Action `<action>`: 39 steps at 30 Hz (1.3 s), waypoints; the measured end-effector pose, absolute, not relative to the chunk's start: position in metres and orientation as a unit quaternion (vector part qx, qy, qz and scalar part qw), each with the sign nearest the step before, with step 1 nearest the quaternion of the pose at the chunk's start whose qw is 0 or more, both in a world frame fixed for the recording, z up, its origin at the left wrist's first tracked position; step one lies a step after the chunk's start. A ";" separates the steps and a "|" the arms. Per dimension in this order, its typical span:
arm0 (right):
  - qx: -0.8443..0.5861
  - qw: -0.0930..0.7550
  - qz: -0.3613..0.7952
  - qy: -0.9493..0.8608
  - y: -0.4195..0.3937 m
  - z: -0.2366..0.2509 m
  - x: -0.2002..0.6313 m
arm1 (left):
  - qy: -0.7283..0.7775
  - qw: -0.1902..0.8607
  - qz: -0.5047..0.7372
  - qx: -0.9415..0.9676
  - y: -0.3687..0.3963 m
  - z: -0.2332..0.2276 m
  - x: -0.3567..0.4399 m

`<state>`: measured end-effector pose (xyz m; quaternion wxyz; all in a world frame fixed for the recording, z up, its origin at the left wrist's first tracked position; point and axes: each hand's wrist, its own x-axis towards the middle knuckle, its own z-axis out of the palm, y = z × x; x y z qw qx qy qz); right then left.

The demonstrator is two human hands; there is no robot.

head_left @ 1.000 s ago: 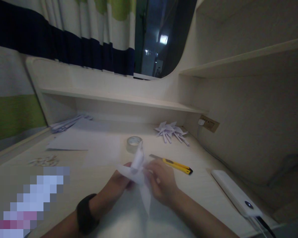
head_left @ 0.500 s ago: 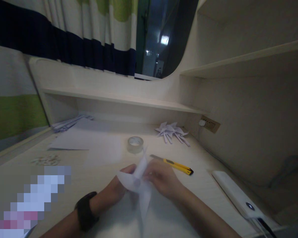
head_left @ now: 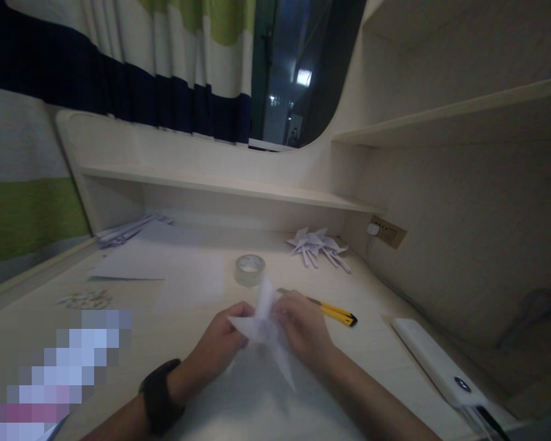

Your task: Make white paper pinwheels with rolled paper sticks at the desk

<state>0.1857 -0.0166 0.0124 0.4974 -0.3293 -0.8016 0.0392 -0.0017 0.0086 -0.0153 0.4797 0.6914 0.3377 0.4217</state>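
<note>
Between my hands is a white paper pinwheel (head_left: 262, 327), its pointed blades slightly blurred. My left hand (head_left: 227, 334), with a black watch (head_left: 161, 395) on the wrist, is closed at the pinwheel's left side, its fingertips partly behind a blade. My right hand (head_left: 305, 327) pinches the pinwheel from the right, near its middle. Just beyond the hands stands a roll of clear tape (head_left: 250, 271). A yellow utility knife (head_left: 335, 312) lies past my right hand, its blade end partly covered by that hand.
Several finished paper pinwheels (head_left: 319, 245) lie at the back right. White paper sheets (head_left: 142, 254) and rolled paper sticks (head_left: 128, 229) are at the back left, with small pale pieces (head_left: 87, 299) in front. A white power strip (head_left: 441, 355) runs along the right wall.
The pinwheel has turned in my hands, its lower blade now pointing further right. My right hand has shifted slightly right, covering more of the knife.
</note>
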 end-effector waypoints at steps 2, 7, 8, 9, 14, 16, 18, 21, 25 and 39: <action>-0.341 0.503 0.045 -0.793 -0.016 0.014 0.185 | 0.355 0.465 0.415 0.697 0.007 -0.013 -0.001; -0.344 0.523 0.069 -0.777 -0.018 0.015 0.181 | 0.351 0.453 0.415 0.707 0.004 -0.011 -0.001; -0.343 0.530 0.078 -0.771 -0.018 0.014 0.179 | 0.346 0.448 0.418 0.711 0.003 -0.011 -0.001; -0.343 0.538 0.088 -0.765 -0.019 0.013 0.177 | 0.342 0.440 0.423 0.715 0.002 -0.010 0.000; -0.397 0.575 0.190 -0.690 -0.016 0.007 0.174 | 0.337 0.401 0.432 0.734 -0.002 0.002 0.004; -0.431 0.589 0.281 -0.623 -0.010 0.005 0.176 | 0.336 0.380 0.430 0.747 -0.002 0.013 0.006; -0.438 0.595 0.380 -0.556 -0.003 0.003 0.179 | 0.333 0.349 0.432 0.762 0.000 0.025 0.009; -0.388 0.627 0.499 -0.455 0.010 0.000 0.185 | 0.329 0.298 0.437 0.782 0.008 0.044 0.015; -0.330 0.679 0.541 -0.370 0.027 -0.008 0.196 | 0.305 0.227 0.432 0.818 0.025 0.067 0.033; -0.326 0.708 0.457 -0.429 0.044 -0.001 0.276 | 0.559 -0.024 0.149 0.815 0.066 0.016 0.057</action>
